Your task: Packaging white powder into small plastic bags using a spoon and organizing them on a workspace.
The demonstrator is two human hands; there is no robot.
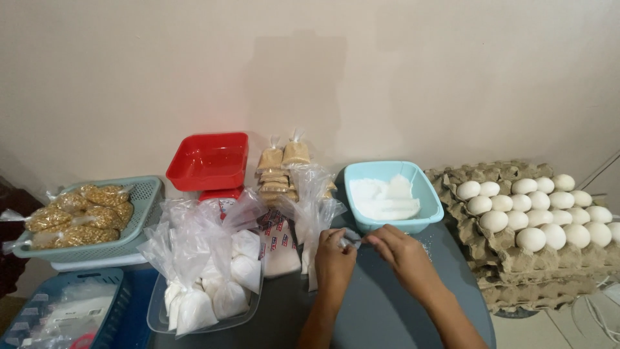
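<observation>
**Clear bag pinched between two hands on a crowded tabletop**

Clear plastic bag, small and crumpled, sits between both hands just in front of the light blue tub of white granules. The left hand has its grip pressed together on one edge of the bag; the right hand pinches the other edge, fingertips close to the left's.

The dark grey tabletop stands against a plain, pale pinkish wall. Stacked cardboard egg trays carrying white eggs fill its right end. Left of the hands, a clear container holds tied bags of white powder, with loose empty bags heaped above it. Behind stand a red scale pan and a pile of brown sugar packets. A pale green basket of bagged yellowish kernels rests at far left, above a blue crate.
</observation>
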